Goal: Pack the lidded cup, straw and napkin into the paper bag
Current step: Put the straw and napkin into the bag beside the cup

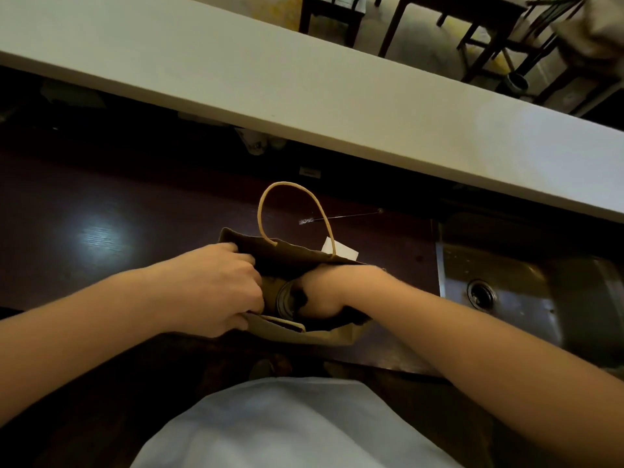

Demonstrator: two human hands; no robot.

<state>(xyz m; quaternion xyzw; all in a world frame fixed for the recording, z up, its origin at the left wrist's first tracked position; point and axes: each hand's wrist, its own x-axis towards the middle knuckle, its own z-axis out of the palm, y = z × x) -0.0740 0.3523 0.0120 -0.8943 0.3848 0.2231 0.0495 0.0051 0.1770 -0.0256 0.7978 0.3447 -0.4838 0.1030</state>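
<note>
Right hand (320,293) down inside paper bag (297,258), wrapped round lidded cup (287,300). Left hand (216,285) pinching bag rim open. Beyond grip: napkin (339,248), wrapped straw (337,217) on counter (101,214). No legible print anywhere.

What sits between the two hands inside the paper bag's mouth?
In the head view, the lidded cup sits between the left hand and the right hand, down inside the open paper bag.
</note>
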